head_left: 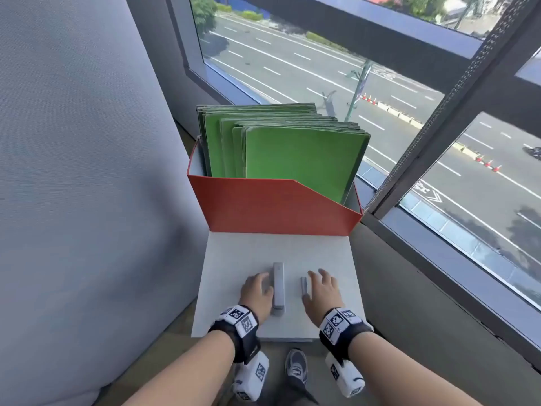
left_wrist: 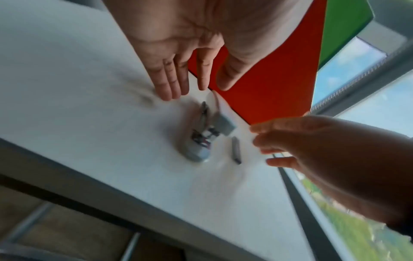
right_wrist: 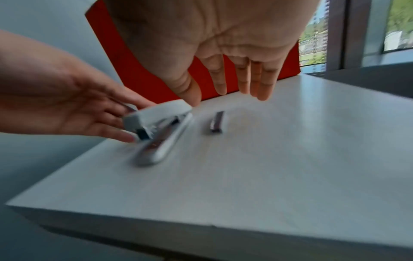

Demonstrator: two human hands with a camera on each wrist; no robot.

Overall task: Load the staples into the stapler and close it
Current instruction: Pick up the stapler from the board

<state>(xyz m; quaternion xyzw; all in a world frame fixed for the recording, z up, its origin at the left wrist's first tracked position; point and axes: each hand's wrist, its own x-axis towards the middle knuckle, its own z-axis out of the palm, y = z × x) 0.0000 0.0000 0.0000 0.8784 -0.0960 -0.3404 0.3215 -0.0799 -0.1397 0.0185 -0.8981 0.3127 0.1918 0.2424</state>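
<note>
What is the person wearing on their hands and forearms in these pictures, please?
Both forearms are bare, with no sleeves and no gloves. Each wrist carries a black strap topped with white blocks printed with black-and-white square markers. A white camera housing with similar markers hangs under each wrist.

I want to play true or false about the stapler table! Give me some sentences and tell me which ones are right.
1. The strip of staples lies on the white table, outside the grey stapler. True.
2. The right hand is holding the grey stapler. False: it holds nothing, its fingers straight beside the staples.
3. The green folders stand in a red box. True.
4. The stapler is on the right of the staples. False: it lies to their left, by the left hand.
5. The red box sits at the table's near edge. False: it stands at the far end.
</note>
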